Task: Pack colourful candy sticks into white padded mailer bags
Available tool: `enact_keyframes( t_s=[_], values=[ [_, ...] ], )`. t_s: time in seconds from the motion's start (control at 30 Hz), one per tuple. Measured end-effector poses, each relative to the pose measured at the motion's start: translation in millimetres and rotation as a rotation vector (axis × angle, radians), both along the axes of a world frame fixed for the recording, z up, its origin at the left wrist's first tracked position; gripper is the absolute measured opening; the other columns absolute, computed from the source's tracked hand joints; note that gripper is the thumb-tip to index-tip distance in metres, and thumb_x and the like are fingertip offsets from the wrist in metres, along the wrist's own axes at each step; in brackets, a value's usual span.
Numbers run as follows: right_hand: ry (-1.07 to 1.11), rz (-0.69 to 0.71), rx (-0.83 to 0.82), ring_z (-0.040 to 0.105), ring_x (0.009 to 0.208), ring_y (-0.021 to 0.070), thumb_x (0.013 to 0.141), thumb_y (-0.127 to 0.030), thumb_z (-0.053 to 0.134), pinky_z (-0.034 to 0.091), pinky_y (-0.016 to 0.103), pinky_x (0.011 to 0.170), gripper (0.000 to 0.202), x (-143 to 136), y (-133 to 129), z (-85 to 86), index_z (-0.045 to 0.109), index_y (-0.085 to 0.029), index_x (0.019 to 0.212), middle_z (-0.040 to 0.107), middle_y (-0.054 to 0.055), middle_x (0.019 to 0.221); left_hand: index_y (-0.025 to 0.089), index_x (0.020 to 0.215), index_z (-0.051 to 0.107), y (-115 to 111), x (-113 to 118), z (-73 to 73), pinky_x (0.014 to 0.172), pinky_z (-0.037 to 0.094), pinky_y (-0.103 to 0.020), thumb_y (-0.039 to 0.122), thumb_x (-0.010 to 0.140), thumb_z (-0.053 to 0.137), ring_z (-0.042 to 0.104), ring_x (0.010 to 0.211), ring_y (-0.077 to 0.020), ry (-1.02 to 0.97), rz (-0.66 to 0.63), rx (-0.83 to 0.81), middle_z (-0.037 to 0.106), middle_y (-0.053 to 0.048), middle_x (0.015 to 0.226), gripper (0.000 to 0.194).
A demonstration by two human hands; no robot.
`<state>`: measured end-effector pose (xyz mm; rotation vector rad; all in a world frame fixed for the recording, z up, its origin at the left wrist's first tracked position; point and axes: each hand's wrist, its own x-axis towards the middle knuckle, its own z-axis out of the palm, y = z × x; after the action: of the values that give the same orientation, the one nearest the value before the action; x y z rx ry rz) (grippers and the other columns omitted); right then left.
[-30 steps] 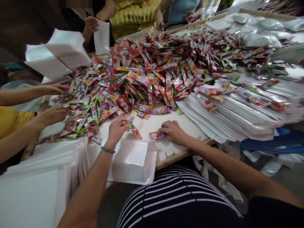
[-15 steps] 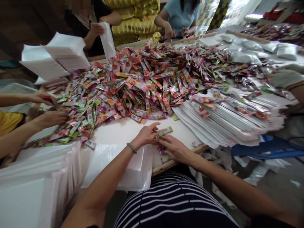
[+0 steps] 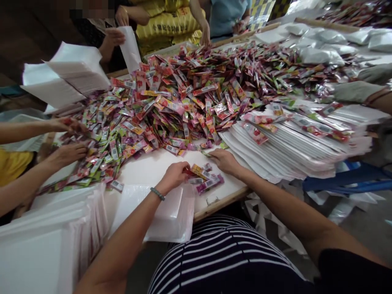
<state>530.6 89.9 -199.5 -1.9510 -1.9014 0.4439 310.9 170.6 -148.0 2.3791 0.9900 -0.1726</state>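
Note:
My left hand (image 3: 174, 174) rests on the white table, fingers closed on a small bunch of colourful candy sachets (image 3: 204, 179) fanned out to its right. My right hand (image 3: 225, 160) lies just beyond, fingertips touching a green sachet at the near edge of the big sachet pile (image 3: 190, 94). A clear plastic bag (image 3: 167, 212) lies under my left wrist and hangs over the table edge.
Stacks of white bags lie at the right (image 3: 294, 151), near left (image 3: 45, 228) and far left (image 3: 67, 73). A co-worker's two hands (image 3: 65, 139) pick sachets at the left. Other people stand across the table; one holds a white bag (image 3: 130, 47). A gloved hand (image 3: 355, 92) reaches in from the right.
My left hand drew back toward me with several gathered sachets. My right hand moved forward from the table edge to the foot of the pile.

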Motion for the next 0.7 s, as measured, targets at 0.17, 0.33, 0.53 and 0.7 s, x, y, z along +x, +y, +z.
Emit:
enact_keyframes(
  t_s=[0.17, 0.33, 0.53, 0.7],
  values=[
    [-0.035, 0.206, 0.001, 0.059, 0.092, 0.0201, 0.093, -0.021, 0.053, 0.045, 0.03, 0.081, 0.03, -28.7, -7.2, 2.0, 0.071, -0.02, 0.117, 0.066, 0.011, 0.1, 0.018, 0.093, 0.069, -25.5, -8.0, 11.6, 0.079, 0.048, -0.031, 0.017, 0.082, 0.055, 0.064, 0.088, -0.0218, -0.039, -0.097, 0.075, 0.068, -0.007, 0.092, 0.018],
    [0.157, 0.391, 0.021, 0.062, 0.089, 0.0173, 0.096, -0.025, 0.05, 0.047, 0.028, 0.08, 0.026, -43.0, -23.2, 8.3, 0.074, -0.022, 0.105, 0.069, 0.008, 0.096, 0.017, 0.124, 0.057, -16.0, -20.8, 22.7, 0.095, 0.048, -0.035, 0.015, 0.084, 0.052, 0.06, 0.108, -0.0239, -0.083, 0.002, 0.191, 0.06, -0.012, 0.121, 0.04],
    [0.132, 0.029, 0.198, 0.062, 0.089, 0.0176, 0.096, -0.022, 0.047, 0.045, 0.026, 0.079, 0.027, -48.2, 58.1, 34.5, 0.073, -0.017, 0.098, 0.07, 0.009, 0.094, 0.013, 0.132, 0.053, 62.4, -7.0, 20.5, 0.107, 0.04, -0.041, -0.004, 0.079, 0.041, 0.047, 0.128, -0.0276, 0.031, 0.005, 0.508, 0.048, -0.017, 0.141, 0.056],
    [-0.123, 0.034, 0.055, 0.059, 0.098, 0.0213, 0.091, -0.025, 0.055, 0.043, 0.027, 0.083, 0.024, -55.7, 116.9, 34.6, 0.074, -0.015, 0.101, 0.066, 0.013, 0.104, 0.015, 0.105, 0.066, 76.6, -12.2, 2.6, 0.097, 0.048, -0.037, -0.002, 0.081, 0.043, 0.058, 0.108, -0.0239, 0.064, -0.099, 0.473, 0.067, -0.011, 0.109, 0.038]
  ],
)
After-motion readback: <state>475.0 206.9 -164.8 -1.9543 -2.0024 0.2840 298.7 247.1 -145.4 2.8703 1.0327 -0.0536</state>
